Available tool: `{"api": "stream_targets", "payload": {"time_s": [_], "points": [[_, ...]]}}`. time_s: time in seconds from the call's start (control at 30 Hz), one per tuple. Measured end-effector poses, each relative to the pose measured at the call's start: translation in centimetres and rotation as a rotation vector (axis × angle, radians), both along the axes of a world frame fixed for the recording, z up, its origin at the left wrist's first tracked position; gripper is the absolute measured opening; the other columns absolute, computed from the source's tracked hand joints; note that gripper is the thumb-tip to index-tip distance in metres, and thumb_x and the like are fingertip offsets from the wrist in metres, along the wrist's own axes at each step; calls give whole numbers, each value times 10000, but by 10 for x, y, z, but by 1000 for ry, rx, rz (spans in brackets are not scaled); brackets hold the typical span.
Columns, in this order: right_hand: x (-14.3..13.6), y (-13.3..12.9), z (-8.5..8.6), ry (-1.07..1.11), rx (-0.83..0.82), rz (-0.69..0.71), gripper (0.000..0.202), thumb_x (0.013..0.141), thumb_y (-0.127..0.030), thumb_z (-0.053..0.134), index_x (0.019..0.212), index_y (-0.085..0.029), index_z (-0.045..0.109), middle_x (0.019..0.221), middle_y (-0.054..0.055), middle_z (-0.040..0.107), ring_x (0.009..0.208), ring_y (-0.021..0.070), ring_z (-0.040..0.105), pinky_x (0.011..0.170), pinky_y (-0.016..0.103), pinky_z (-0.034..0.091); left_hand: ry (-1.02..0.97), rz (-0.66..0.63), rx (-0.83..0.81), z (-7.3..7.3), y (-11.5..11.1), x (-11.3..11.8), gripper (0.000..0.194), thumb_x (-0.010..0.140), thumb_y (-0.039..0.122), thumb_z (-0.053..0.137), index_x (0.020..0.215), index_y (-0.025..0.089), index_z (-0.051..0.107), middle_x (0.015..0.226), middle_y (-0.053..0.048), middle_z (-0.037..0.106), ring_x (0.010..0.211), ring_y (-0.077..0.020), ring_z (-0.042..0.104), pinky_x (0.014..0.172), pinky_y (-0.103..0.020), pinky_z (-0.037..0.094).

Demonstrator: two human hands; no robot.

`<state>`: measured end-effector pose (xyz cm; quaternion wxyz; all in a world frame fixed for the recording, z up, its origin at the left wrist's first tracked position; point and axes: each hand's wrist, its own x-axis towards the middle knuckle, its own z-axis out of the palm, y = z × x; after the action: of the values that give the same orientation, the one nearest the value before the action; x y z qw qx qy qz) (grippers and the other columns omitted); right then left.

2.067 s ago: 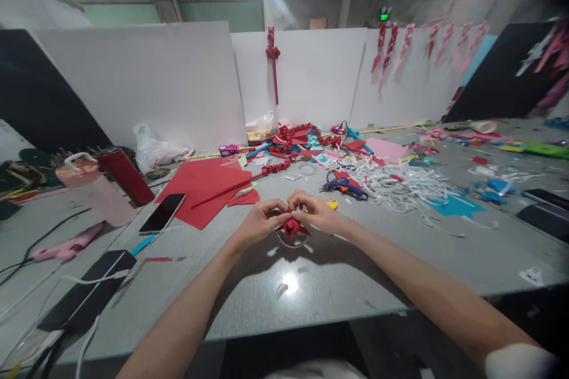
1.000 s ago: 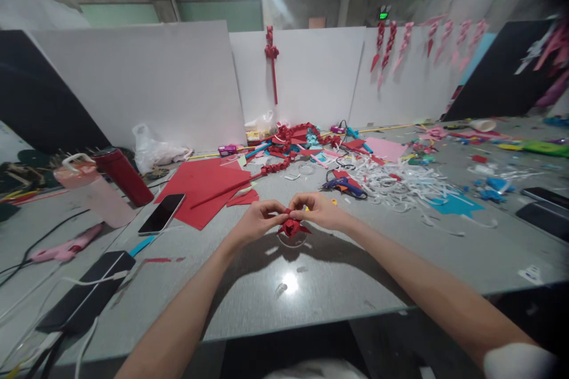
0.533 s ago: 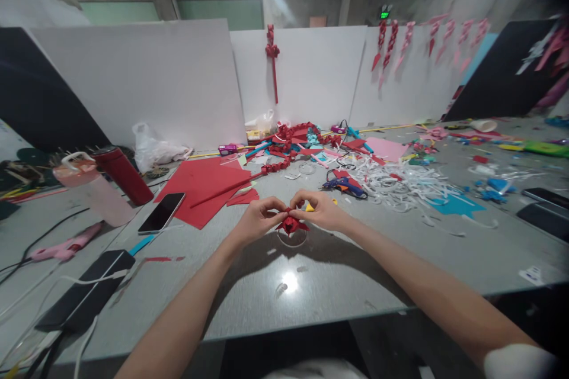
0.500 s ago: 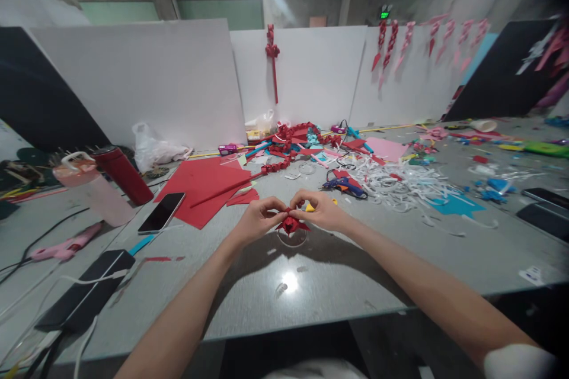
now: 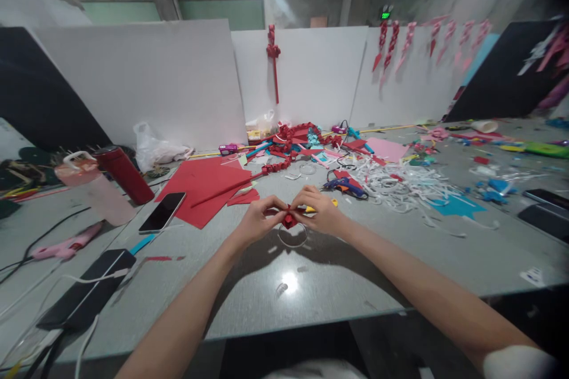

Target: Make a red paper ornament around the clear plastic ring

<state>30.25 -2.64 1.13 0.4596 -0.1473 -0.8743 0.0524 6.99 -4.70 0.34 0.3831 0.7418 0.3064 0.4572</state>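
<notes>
A small red folded-paper piece (image 5: 289,221) is pinched between both hands above the table. My left hand (image 5: 263,219) grips its left side with thumb and fingertips. On its right side, my right hand (image 5: 317,212) is closed with the fingertips pressed together. The fingers cover part of the red paper. Just below it on the tabletop lies a clear round ring (image 5: 293,237). Something yellow (image 5: 310,209) shows behind my right hand.
Red paper sheets (image 5: 202,186), a phone (image 5: 162,212) and a black power strip (image 5: 86,290) lie to the left, near a pink bottle (image 5: 95,189) and a red flask (image 5: 124,174). Blue glue gun (image 5: 345,185) and white paper strips (image 5: 400,180) lie to the right. White boards (image 5: 302,71) stand behind.
My fingers have shifted on the red paper piece. Its pointed tips, spread out before, are now mostly covered by the right fingers. The arms stay nearly in place.
</notes>
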Motion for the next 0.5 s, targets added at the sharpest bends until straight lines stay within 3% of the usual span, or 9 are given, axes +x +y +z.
{"api": "stream_targets", "payload": {"time_s": [0.2, 0.5], "points": [[0, -2, -1, 108, -42, -109, 52, 1016, -197, 705, 993, -237, 682, 889, 41, 732, 868, 235, 618, 822, 423, 509, -107, -117, -141, 8, -10, 3, 309, 925, 401, 805, 1166, 258, 675, 1143, -74, 721, 1023, -231, 750, 905, -382, 618], [-4, -5, -3, 70, 75, -203, 97, 990, -170, 722, 955, -229, 653, 868, 38, 720, 876, 240, 603, 854, 423, 482, -174, -41, -145, -1, -4, 17, 280, 887, 374, 824, 1069, 250, 651, 1039, -42, 698, 939, -183, 721, 879, -349, 628]]}}
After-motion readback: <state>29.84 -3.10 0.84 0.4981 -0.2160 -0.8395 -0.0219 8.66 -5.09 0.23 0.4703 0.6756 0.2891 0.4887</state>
